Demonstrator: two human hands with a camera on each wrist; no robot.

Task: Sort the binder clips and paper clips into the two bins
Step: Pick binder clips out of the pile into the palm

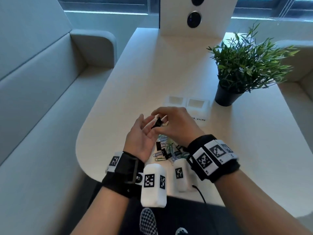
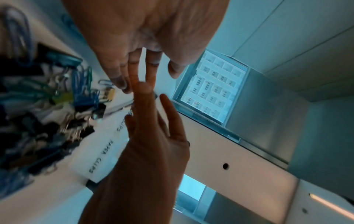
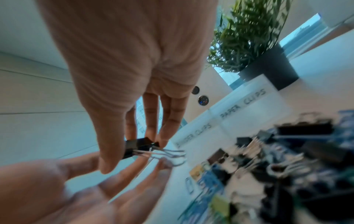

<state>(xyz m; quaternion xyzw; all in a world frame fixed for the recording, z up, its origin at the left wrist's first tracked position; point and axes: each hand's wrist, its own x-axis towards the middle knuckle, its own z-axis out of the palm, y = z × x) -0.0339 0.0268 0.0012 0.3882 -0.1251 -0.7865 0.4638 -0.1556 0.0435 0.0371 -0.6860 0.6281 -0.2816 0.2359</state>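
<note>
My right hand (image 1: 160, 118) pinches a black binder clip (image 1: 158, 124) between thumb and fingertips, above the table. In the right wrist view the binder clip (image 3: 140, 144) hangs from my right hand (image 3: 130, 151) with its wire handles pointing right. My left hand (image 1: 147, 124) lies open, palm turned up, just left of the clip and below it. A mixed pile of clips (image 1: 166, 150) lies on the table under both hands. Two white bins (image 1: 186, 102) stand side by side beyond the hands; both look empty. The left wrist view hides the held clip.
Paper labels (image 3: 243, 104) reading BINDER CLIPS and PAPER CLIPS lie in front of the bins. A potted plant (image 1: 240, 68) stands right of the bins. A white stand (image 1: 194, 16) rises at the table's far end. Grey sofas flank the table.
</note>
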